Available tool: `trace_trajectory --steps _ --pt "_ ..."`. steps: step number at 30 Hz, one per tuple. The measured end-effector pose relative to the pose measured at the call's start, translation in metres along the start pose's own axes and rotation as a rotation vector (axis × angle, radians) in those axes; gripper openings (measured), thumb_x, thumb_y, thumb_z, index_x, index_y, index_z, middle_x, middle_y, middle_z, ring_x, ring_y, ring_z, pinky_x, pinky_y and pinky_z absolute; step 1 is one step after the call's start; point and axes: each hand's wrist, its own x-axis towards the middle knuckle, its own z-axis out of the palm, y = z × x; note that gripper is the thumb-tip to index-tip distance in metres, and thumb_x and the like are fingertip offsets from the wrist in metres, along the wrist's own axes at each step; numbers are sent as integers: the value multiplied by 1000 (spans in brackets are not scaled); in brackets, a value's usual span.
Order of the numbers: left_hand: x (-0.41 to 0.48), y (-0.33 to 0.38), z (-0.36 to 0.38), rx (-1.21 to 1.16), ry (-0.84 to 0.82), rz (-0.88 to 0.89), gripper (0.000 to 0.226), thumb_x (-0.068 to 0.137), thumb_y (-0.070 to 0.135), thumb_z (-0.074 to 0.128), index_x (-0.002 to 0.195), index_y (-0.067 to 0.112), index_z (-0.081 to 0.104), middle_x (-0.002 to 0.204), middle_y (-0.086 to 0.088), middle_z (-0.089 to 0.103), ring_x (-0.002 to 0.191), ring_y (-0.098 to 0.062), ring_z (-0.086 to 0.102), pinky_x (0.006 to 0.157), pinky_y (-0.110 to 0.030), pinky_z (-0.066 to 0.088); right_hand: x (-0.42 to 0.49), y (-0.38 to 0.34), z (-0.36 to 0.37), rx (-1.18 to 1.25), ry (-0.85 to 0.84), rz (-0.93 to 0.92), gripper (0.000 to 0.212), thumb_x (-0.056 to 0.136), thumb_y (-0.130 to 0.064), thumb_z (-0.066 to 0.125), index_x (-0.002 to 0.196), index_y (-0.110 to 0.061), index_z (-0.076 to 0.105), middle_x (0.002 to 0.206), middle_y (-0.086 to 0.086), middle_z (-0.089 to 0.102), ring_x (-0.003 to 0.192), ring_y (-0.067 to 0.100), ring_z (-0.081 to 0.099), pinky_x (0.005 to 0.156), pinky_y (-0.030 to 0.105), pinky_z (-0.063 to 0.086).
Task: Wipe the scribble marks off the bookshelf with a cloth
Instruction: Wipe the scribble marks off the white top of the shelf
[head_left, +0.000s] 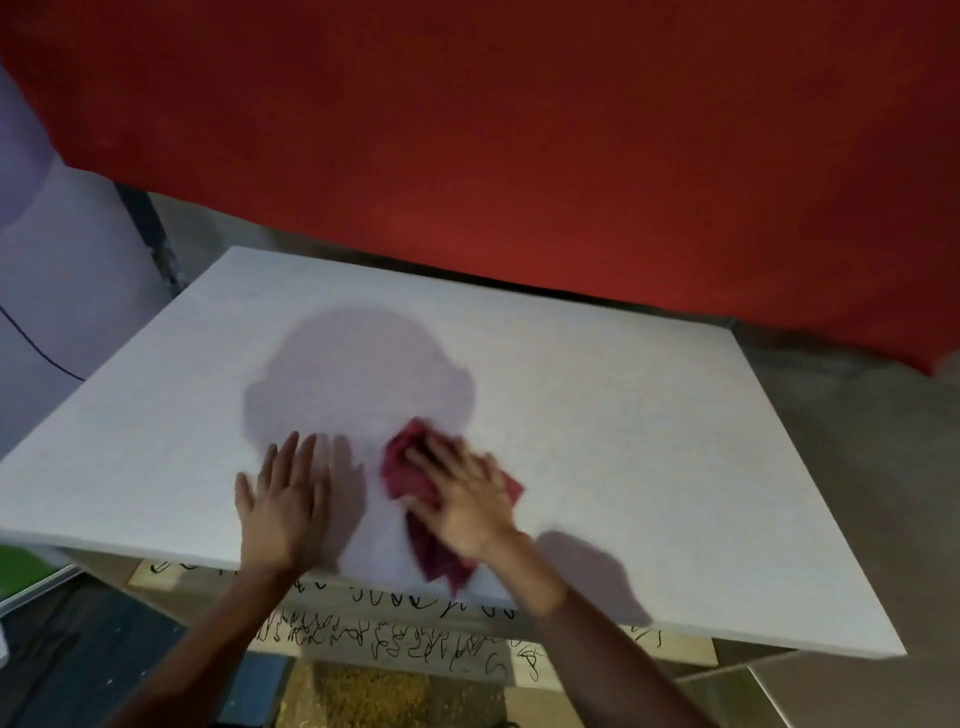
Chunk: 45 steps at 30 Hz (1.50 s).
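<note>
A big red wall (519, 130) fills the top of the view, from 10 o'clock round to 2 o'clock. Below it is the bookshelf (649, 426), seen from above. Its white top is wide and flat, and a round grey shadow lies on the middle of it. A pale purple wall (57, 249) stands at 9 o'clock, with a thin black cable (36, 345) running across it.

Under the front edge of the white top, at 6 o'clock, a lower shelf sticks out. Black scribble marks (405, 642) run over it in rows.

Two bare arms come up from the bottom. The left hand (283, 499) lies flat on the white top near the front edge, palm down, fingers straight, holding nothing. The right hand (462, 499) is near it at its 3 o'clock, and the two do not touch. The right hand is blurry, but its fingers look spread and flat, pressing down on the cloth (410, 478).

The cloth is dark red and crumpled. It lies on the white top under the right hand. It pokes out past the fingertips at 11 o'clock, shows a corner at 3 o'clock, and trails to the front edge at 6 o'clock. It does not touch the left hand.

A small green thing (21, 566) sits low at 8 o'clock
</note>
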Motion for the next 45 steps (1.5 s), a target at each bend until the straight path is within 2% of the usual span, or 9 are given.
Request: trace_trajectory --steps 5,9,13,17,19,28,32,37,45 --pt "1 -4 9 134 -48 11 78 86 53 3 151 15 26 159 -4 20 148 -22 9 117 -49 -2 -73 199 -36 144 132 793 59 83 -78 29 136 -52 36 144 1 46 126 27 50 98 48 43" --pt "2 -1 13 127 -18 6 75 88 51 5 151 14 26 159 -5 19 148 -22 8 116 -49 -4 -94 218 -70 31 160 1198 64 99 -52 25 154 -23 12 161 3 8 146 29 7 115 52 8" --pt "1 1 8 108 -10 9 74 88 47 7 149 13 31 158 -6 23 147 -23 11 116 -50 -2 -40 93 -48 226 137 909 57 96 -36 41 149 -22 26 148 13 36 129 41 40 102 49 37" --pt "2 -4 9 146 2 32 76 88 50 5 147 13 35 156 -7 29 146 -25 18 115 -51 4 -41 -24 -4 81 -52 173 66 90 -49 10 151 -27 21 158 -5 12 147 18 7 118 40 -2" --pt "4 -8 12 193 -12 54 76 88 50 5 145 13 38 154 -8 33 143 -27 24 115 -53 11 -59 -3 0 29 -18 80 57 91 -48 21 144 -28 35 149 -7 38 138 13 34 115 36 21" --pt "1 2 12 150 14 -43 71 89 48 9 148 18 34 156 -1 27 146 -21 17 116 -49 3 -80 161 -55 70 211 1123 61 99 -46 30 152 -18 18 160 7 16 146 27 11 117 42 8" --pt "2 0 13 147 35 -19 69 91 48 12 143 16 42 152 -5 35 142 -24 25 114 -53 9 -12 39 -5 41 77 597 100 75 -74 -8 152 -18 22 159 9 17 145 30 17 117 46 11" --pt "1 -1 16 145 8 -90 72 89 51 18 151 15 26 159 -1 20 147 -17 13 117 -44 0 29 -42 19 112 -100 -106 54 97 -43 38 148 -24 33 157 -1 25 145 21 19 116 35 4" --pt "-2 0 14 49 95 -85 70 91 47 13 142 12 45 152 -8 35 144 -22 24 116 -42 6 80 224 -48 77 172 739 60 91 -33 52 146 -18 34 150 12 35 137 32 32 113 44 23"
